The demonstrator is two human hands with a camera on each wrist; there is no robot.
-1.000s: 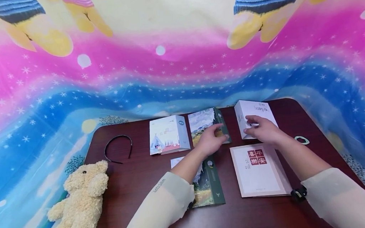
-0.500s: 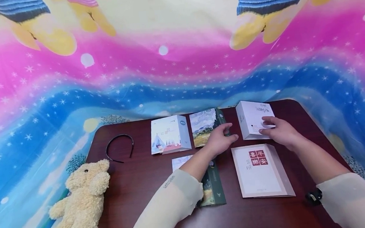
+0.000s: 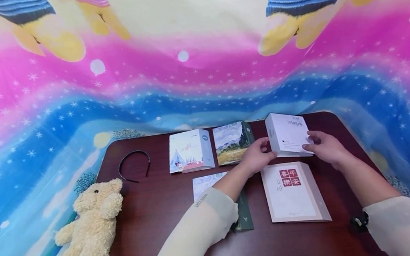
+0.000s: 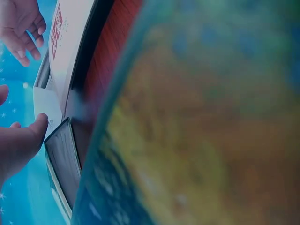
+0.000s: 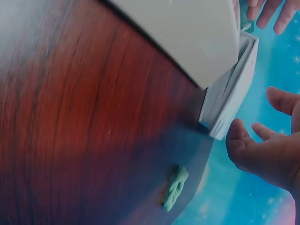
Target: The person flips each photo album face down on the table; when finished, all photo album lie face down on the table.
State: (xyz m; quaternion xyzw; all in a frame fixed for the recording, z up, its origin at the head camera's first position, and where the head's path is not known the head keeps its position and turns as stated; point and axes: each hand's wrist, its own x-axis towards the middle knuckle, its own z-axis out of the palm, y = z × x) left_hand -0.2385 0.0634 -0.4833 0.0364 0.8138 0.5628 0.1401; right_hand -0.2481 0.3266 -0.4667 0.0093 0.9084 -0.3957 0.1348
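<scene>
A white book (image 3: 287, 132) with dark lettering lies at the back right of the table. My right hand (image 3: 325, 147) is at its right edge, fingers and thumb extended. At its left lower corner is my left hand (image 3: 259, 154), thumb and fingers apart. In the right wrist view, a small gap shows between the right hand (image 5: 267, 145) and the white book (image 5: 229, 93). Just in front lies a pale book (image 3: 286, 198) with a red square of characters. Left of it, a green-spined book (image 3: 246, 213) with a painted cover is partly hidden by my left forearm.
Along the back stand a tent-picture book (image 3: 186, 151) and another painted-cover book (image 3: 229, 142). A black headband (image 3: 133, 153) and a teddy bear (image 3: 96, 217) lie at the left. A green hair tie (image 5: 176, 190) rests near the table's right edge.
Both hands have moved to the right. My right hand has gone from the white book's left part to its right edge; my left has come from the painted-cover book to the white book's left side.
</scene>
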